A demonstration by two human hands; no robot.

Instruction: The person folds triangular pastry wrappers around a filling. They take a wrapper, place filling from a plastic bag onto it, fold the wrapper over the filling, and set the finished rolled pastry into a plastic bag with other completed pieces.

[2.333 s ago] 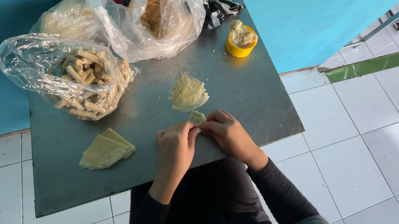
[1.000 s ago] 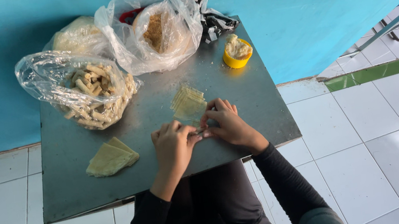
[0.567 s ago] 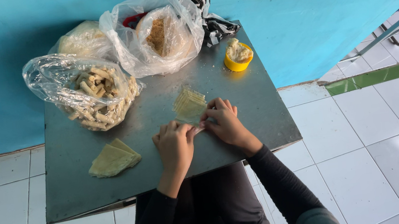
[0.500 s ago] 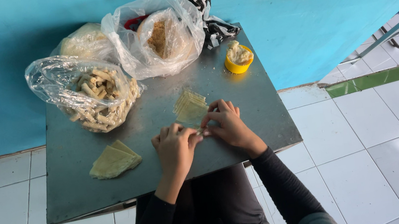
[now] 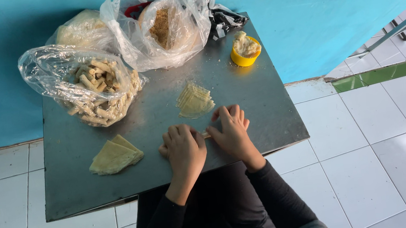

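Two bare hands, the left hand [image 5: 184, 150] and the right hand [image 5: 231, 132], come out of long black sleeves [image 5: 282, 203] that fit close and end at the wrists; no rings, watch or gloves show, and dark clothing covers the lap below

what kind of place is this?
Probably an informal home or small-stall snack-making spot, low to the ground. Cues: a small metal table against a blue wall on white floor tiles, a plastic bag of rolled sticks, and stacked thin wrappers.
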